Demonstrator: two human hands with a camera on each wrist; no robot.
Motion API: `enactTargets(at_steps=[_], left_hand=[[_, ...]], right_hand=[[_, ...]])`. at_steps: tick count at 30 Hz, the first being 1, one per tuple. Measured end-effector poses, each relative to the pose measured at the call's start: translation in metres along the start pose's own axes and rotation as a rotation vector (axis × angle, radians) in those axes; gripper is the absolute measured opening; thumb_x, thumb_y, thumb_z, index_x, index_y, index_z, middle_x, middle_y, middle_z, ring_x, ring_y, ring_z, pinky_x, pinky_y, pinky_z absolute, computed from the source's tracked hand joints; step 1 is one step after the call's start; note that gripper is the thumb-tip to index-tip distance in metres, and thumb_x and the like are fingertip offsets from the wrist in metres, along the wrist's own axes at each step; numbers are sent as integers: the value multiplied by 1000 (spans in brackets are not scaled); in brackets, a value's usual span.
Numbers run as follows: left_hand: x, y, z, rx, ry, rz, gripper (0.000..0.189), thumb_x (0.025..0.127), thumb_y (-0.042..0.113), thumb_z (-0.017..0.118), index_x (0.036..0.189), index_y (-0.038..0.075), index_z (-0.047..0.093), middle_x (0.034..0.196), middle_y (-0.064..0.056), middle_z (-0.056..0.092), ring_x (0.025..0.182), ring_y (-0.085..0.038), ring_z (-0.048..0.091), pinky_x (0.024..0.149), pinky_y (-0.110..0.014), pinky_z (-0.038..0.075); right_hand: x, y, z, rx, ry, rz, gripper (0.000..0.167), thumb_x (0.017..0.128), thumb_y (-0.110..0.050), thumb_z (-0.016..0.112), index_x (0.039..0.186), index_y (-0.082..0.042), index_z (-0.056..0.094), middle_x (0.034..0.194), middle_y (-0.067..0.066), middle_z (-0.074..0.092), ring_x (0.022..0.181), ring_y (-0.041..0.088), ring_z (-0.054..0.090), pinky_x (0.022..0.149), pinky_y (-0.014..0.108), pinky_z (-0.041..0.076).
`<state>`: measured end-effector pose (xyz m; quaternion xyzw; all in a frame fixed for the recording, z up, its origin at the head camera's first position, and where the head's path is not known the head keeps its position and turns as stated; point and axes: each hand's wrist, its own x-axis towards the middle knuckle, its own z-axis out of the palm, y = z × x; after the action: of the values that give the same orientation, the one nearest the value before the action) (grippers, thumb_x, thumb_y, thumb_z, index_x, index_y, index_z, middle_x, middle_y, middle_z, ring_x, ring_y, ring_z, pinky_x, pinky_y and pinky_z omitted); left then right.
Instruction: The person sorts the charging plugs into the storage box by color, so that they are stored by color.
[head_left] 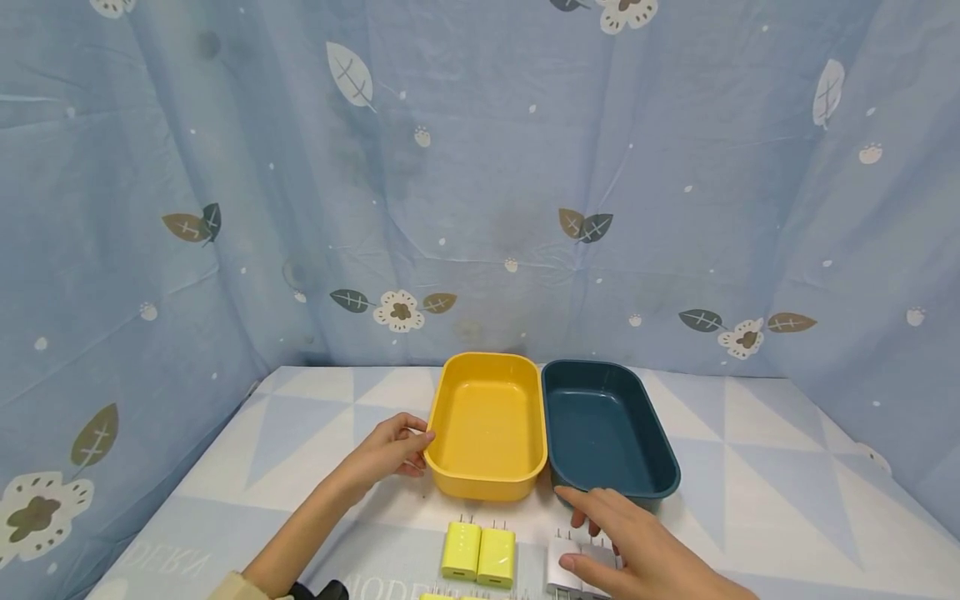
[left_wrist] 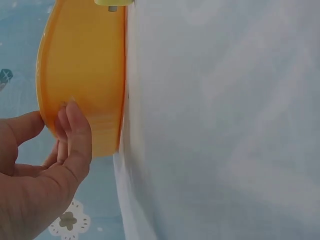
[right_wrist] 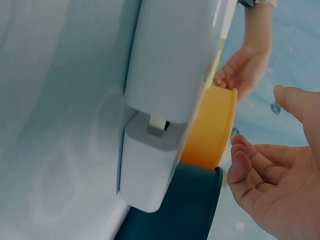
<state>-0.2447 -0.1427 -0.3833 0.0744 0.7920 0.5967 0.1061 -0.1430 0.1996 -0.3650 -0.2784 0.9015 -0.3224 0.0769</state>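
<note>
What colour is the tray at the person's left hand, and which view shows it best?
The tray is yellow, seen best in the head view.

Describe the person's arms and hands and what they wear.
Left hand and right hand are bare, no gloves or rings visible. A cream cloth sleeve covers part of the left forearm, beside a cut-off, unidentifiable black item. No right sleeve shows.

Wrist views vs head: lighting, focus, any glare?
Head: bright, fairly even, yellow tray edges clear; left wrist: dimmer and greyish, tablecloth pattern soft and faint; right wrist: also dim, tablecloth soft, a thin bright streak near the upper edge of the nearest white charger, no strong glare otherwise.
</note>
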Motion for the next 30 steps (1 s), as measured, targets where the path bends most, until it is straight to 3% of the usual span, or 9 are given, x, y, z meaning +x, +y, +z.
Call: enactTargets(at_steps=[8,16,30], left_hand=[[2,-3,-2,-141,-71,9,35,100,18,60,120,-7,46,81,-9,62,69,-18,61,68,-30,60],[0,-1,-3,-181,-83,3,35,100,14,60,121,-8,44,83,-9,62,70,-17,62,69,-28,61],[0,-1,-3,-249,-86,-22,35,99,10,62,121,-10,43,90,-11,62,72,-16,64,70,-30,61]], right_hand=[[8,0,10,46,-72,47,71,92,-53,64,146,-11,46,105,-11,53,88,8,50,64,22,49],[14,-1,16,68,-141,67,70,93,-52,64,146,-11,46,103,-13,52,85,6,49,65,21,49],[22,-3,26,47,-185,-14,67,92,-50,66,145,-13,47,107,-15,53,87,1,49,71,19,51]])
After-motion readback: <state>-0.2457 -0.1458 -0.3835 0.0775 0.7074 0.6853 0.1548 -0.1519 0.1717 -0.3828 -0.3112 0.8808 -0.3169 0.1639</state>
